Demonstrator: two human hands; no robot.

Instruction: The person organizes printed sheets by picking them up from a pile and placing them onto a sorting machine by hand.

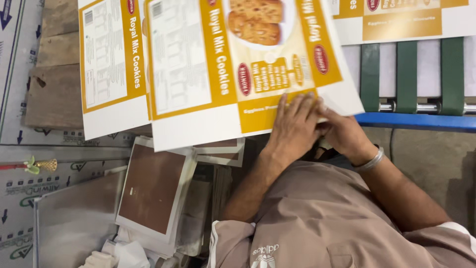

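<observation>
now hands [317,126] on flat carton [238,74] — yellow, white-edged

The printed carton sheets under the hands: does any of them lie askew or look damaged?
The yellow and white carton sheet under the left hand and right hand lies tilted across another sheet, edges not aligned. No tear or crease shows on either.

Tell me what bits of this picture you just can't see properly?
Head view only:
- Right hand: its fingers are hidden behind the left hand, so its grip is unclear.
- Front printed carton sheet: its top is cut off by the picture's upper edge.
- Second carton sheet: partly covered by the front one.
- Green belts: their far ends vanish under another sheet.
- Small gold ornament: too small to identify.
</observation>
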